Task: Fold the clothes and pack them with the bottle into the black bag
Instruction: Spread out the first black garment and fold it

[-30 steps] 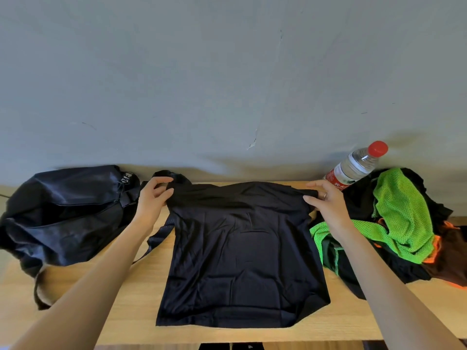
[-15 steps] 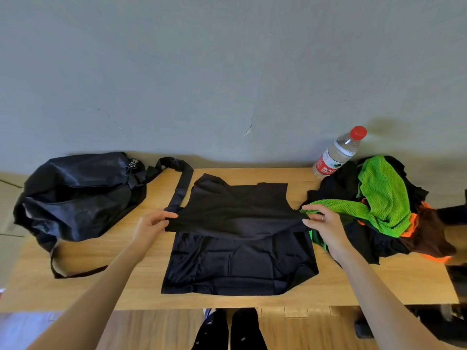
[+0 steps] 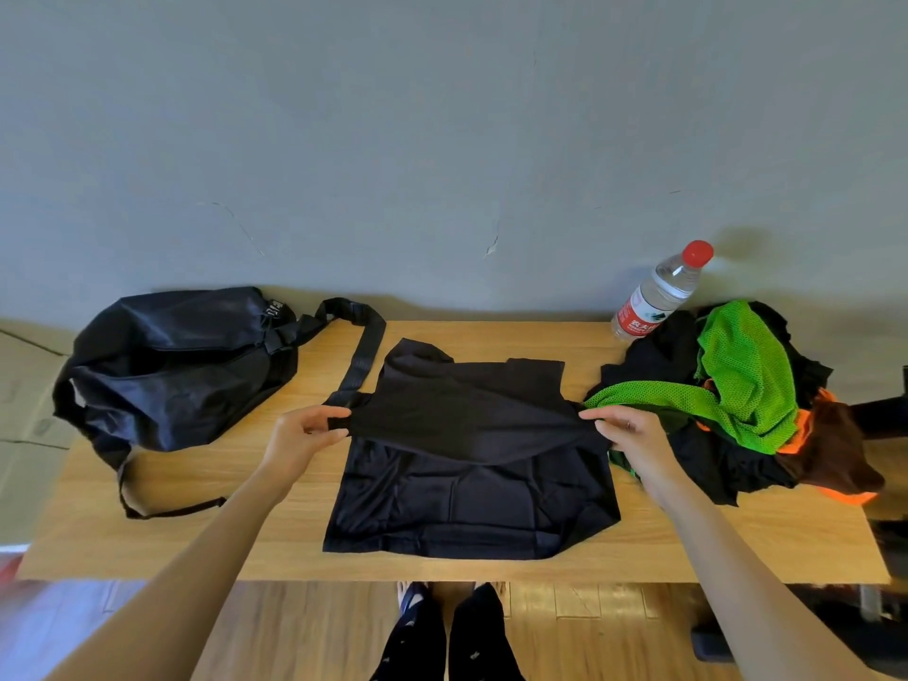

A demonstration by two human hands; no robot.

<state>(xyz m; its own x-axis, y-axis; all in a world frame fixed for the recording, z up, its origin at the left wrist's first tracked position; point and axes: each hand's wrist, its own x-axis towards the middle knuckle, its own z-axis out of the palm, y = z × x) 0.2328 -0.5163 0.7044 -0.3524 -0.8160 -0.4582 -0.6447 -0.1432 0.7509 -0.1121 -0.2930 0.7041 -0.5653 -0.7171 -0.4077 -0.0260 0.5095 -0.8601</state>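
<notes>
A black shirt (image 3: pixel 471 503) lies spread on the wooden table (image 3: pixel 196 548), its upper part lifted and drawn toward me over the lower part. My left hand (image 3: pixel 299 439) pinches the lifted fold's left edge. My right hand (image 3: pixel 634 437) pinches its right edge. The black bag (image 3: pixel 177 366) sits at the table's left end, its strap trailing beside the shirt. A clear water bottle (image 3: pixel 658 297) with a red cap leans against the wall at the back right.
A heap of clothes (image 3: pixel 737 385), green mesh, black, orange and brown, fills the table's right end next to my right hand. A grey wall (image 3: pixel 442 140) stands directly behind the table. My legs and wooden floor show below the front edge.
Both hands have pulled the shirt's top edge from the far side toward me, folding it over the lower part. The view has shifted back, showing more table and floor.
</notes>
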